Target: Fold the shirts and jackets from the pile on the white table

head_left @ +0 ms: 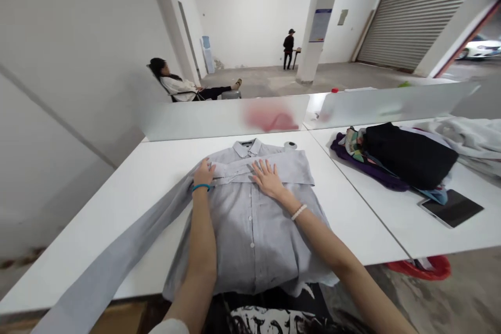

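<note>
A light grey button-up shirt point(235, 229) lies front up on the white table, its collar at the far side. One sleeve point(293, 164) is folded across the chest, with its cuff towards the left. The other sleeve point(129, 245) stretches out to the lower left, past the table's near edge. My right hand point(268, 180) lies flat on the folded sleeve with its fingers spread. At the left shoulder, my left hand point(203, 173) rests on the fabric beside the cuff, thumb and fingers apart; its fingertips are partly hidden.
Folded clothes, a black one point(410, 151) on top, are piled at the right beside a dark tablet point(454, 209). A small white round object point(290, 145) sits behind the shirt. A frosted divider point(219, 117) edges the table's back. Below right is a red basket point(440, 267). Two people are farther off.
</note>
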The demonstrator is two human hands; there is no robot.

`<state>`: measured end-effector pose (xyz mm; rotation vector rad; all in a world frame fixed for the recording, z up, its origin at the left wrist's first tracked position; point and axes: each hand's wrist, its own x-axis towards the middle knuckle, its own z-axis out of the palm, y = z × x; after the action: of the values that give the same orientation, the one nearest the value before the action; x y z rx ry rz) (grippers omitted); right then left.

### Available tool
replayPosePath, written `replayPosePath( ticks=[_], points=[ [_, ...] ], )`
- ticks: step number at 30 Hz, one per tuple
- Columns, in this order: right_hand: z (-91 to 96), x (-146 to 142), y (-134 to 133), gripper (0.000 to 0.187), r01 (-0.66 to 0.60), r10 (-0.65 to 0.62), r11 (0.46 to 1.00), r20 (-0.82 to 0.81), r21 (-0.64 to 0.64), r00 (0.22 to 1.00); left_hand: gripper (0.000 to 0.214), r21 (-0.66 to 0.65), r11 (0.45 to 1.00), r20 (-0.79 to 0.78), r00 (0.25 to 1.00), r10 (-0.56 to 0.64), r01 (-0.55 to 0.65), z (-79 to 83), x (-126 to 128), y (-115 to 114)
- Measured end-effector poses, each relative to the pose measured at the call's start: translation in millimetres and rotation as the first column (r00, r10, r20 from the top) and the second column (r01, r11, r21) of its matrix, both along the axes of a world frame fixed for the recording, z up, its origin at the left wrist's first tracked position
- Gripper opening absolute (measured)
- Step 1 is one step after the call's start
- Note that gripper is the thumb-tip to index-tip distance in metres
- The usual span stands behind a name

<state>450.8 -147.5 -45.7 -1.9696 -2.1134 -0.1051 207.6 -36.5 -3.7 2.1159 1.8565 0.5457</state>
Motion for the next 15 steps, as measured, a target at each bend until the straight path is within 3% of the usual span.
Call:
replayPosePath(
  ticks=[2, 4, 5, 7, 8, 10, 12, 13, 14, 15],
  points=[
    [-3.2, -6.6, -3.0, 0.058, -0.064, 0.064, 0.993, 0.0, -0.097, 0.998, 0.044, -0.006, 1.0, -0.016, 1.0, -0.008, 0.008, 16.9, -23.3, -14.8],
    [-3.7, -3.3, -2.5, 0.058, -0.108, 0.107, 0.959, -0.018, -0.261, 0.994, 0.041, -0.061, 0.998, -0.08, 0.996, 0.025, -0.03, 33.8, -65.6, -36.0],
    [-2.5, -1.3, -1.3, 0.058, -0.116, 0.113, 0.938, -0.027, -0.326, 0.993, 0.04, -0.093, 0.992, -0.13, 0.989, 0.068, -0.08, 41.0, -93.1, -50.4],
    [2.2, -3.2, 1.1, 0.056, -0.126, 0.119, 0.928, -0.04, -0.351, 0.992, 0.041, -0.134, 0.948, -0.317, 0.918, 0.236, -0.29, 50.3, -155.1, -88.4],
    [5.1, -8.3, 2.0, 0.055, -0.145, 0.137, 0.937, -0.047, -0.317, 0.989, 0.04, -0.112, 0.9, -0.388, 0.852, 0.352, -0.422, 51.9, -186.1, -111.7],
    [10.8, -26.4, 3.2, 0.053, -0.221, 0.212, 0.952, -0.066, -0.211, 0.975, 0.045, -0.06, 0.738, -0.46, 0.675, 0.576, -0.672, 49.0, -239.1, -162.6],
    [14.4, -50.0, 5.8, 0.053, -0.329, 0.32, 0.934, -0.082, -0.14, 0.944, 0.052, -0.049, 0.565, -0.457, 0.522, 0.72, -0.823, 40.4, -272.4, -211.0],
    [15.0, -61.7, 8.2, 0.053, -0.372, 0.364, 0.92, -0.083, -0.124, 0.928, 0.053, -0.072, 0.507, -0.439, 0.484, 0.757, -0.859, 35.0, -280.8, -231.2],
    [14.3, -72.3, 11.4, 0.052, -0.395, 0.389, 0.912, -0.076, -0.11, 0.918, 0.053, -0.099, 0.489, -0.396, 0.485, 0.78, -0.867, 29.7, -284.4, -247.6],
    [12.5, -81.2, 15.2, 0.051, -0.394, 0.389, 0.914, -0.065, -0.092, 0.919, 0.051, -0.127, 0.511, -0.335, 0.522, 0.785, -0.85, 24.7, -284.1, -260.0]
  ],
)
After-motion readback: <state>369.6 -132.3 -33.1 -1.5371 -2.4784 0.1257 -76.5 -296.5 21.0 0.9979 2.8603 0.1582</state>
